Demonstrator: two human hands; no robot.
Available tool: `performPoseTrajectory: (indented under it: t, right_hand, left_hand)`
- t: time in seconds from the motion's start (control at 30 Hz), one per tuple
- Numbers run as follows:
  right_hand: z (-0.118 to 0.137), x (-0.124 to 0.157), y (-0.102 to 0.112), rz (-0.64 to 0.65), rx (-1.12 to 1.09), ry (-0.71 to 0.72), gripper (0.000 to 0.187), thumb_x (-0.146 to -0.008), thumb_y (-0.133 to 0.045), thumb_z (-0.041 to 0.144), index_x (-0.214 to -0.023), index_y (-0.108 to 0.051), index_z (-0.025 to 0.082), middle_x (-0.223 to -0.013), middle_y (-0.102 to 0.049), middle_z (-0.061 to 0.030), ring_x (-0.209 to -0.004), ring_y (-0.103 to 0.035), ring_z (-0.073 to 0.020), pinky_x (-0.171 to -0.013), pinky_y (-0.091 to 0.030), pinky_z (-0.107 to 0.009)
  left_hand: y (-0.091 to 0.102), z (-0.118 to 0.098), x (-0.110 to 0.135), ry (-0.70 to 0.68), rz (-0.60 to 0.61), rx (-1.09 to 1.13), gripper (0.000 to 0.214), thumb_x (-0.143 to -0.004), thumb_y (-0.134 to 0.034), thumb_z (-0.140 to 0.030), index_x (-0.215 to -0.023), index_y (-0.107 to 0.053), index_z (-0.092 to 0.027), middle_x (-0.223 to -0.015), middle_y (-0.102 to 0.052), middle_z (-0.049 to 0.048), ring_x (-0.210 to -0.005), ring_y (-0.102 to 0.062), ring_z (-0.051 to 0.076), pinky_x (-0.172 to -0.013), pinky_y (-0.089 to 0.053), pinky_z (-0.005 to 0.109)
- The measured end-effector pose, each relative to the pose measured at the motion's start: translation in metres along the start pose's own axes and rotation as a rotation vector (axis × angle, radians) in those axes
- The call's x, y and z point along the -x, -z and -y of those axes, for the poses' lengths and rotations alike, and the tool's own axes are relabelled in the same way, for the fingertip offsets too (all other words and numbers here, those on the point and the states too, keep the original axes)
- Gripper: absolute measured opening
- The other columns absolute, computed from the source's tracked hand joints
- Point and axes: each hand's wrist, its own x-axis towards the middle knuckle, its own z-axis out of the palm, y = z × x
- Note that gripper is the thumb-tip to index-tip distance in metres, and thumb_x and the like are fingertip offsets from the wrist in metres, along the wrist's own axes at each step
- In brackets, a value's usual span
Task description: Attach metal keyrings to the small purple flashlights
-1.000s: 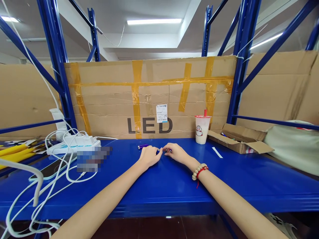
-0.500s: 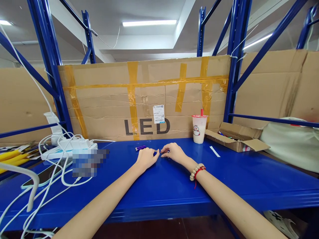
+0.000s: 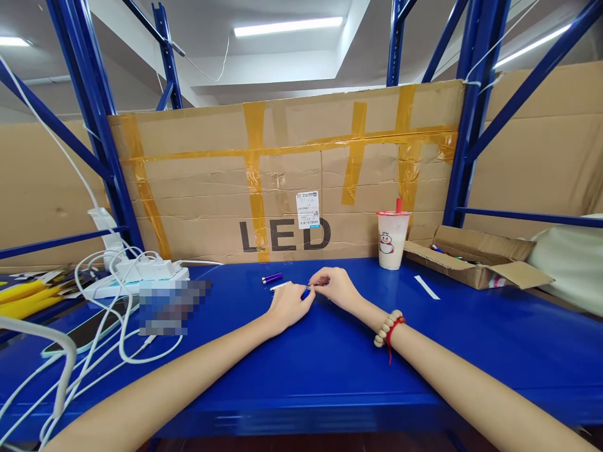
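My left hand (image 3: 291, 307) is closed above the blue table, fingers wrapped round a slim pen (image 3: 281, 285). Its silvery white end sticks out at the back of the hand, and a blue part shows near the thumb. Against those fingertips, my right hand (image 3: 336, 289) is pinched on a small dark piece that the fingers mostly hide; it looks like a pen part. A purple pen cap (image 3: 272, 279) lies on the table just beyond my left hand. Beaded and red bracelets (image 3: 390, 329) circle my right wrist.
Right of my hands stand a white cup with a red straw (image 3: 392, 242) and an open cardboard box (image 3: 471, 254) holding pens. A white strip (image 3: 426, 287) lies before them. White cables (image 3: 123, 326), a power strip (image 3: 155, 270) and a phone (image 3: 85, 329) crowd the left. Cardboard (image 3: 211, 188) closes the back.
The two hands have come together until their fingertips meet. More of the pen's silvery end now shows behind my left hand. The view has shifted slightly.
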Motion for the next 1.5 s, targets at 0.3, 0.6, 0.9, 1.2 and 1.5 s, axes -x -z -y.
performPoseTrajectory:
  t: [0.3, 0.6, 0.9, 1.2, 1.5]
  right_hand:
    - [-0.003, -0.004, 0.002, -0.018, -0.280, -0.177, 0.020, -0.061, -0.070, 0.032, -0.073, -0.070, 0.015, -0.064, -0.067, -0.0035, -0.054, -0.060, -0.0134, -0.046, -0.043, -0.021]
    - [0.004, -0.004, 0.004, -0.041, -0.589, -0.351, 0.031, -0.060, -0.072, 0.038, -0.079, -0.069, 0.013, -0.066, -0.065, -0.0039, -0.056, -0.056, -0.0090, -0.038, -0.037, -0.014]
    - [0.017, 0.000, 0.010, 0.004, -0.559, -0.350, 0.035, -0.053, -0.075, 0.043, -0.068, -0.067, 0.012, -0.059, -0.062, -0.0024, -0.049, -0.050, -0.0066, -0.038, -0.034, -0.016]
    - [0.018, 0.003, 0.012, -0.035, -0.673, -0.381, 0.032, -0.060, -0.071, 0.040, -0.078, -0.067, 0.014, -0.075, -0.066, -0.0037, -0.053, -0.052, -0.0052, -0.040, -0.036, -0.014]
    - [0.009, 0.001, 0.019, -0.046, -0.586, -0.297, 0.034, -0.060, -0.070, 0.041, -0.078, -0.067, 0.013, -0.059, -0.058, 0.0008, -0.047, -0.046, -0.0051, -0.038, -0.032, -0.016]
  left_hand:
    - [-0.002, 0.007, -0.003, -0.013, -0.028, 0.127, 0.046, -0.090, -0.032, -0.039, -0.056, -0.056, -0.018, -0.057, -0.061, 0.0015, -0.060, -0.056, 0.015, -0.052, -0.027, 0.024]
    - [-0.003, 0.011, -0.005, -0.092, 0.089, 0.202, 0.046, -0.087, -0.036, -0.052, -0.061, -0.057, -0.019, -0.052, -0.058, -0.0016, -0.057, -0.056, 0.014, -0.055, -0.032, 0.023]
    - [0.001, 0.011, -0.005, -0.084, 0.142, 0.215, 0.048, -0.080, -0.044, -0.059, -0.054, -0.048, -0.018, -0.045, -0.051, -0.0028, -0.056, -0.053, 0.015, -0.054, -0.031, 0.022]
    - [-0.003, 0.017, -0.006, -0.055, 0.086, 0.256, 0.034, -0.091, -0.028, -0.042, -0.072, -0.046, -0.019, -0.060, -0.054, -0.0014, -0.060, -0.054, 0.015, -0.057, -0.034, 0.023]
    - [0.002, 0.012, 0.000, -0.160, 0.070, 0.324, 0.020, -0.093, -0.024, -0.030, -0.097, -0.041, -0.020, -0.078, -0.057, 0.0016, -0.076, -0.055, 0.017, -0.068, -0.039, 0.026]
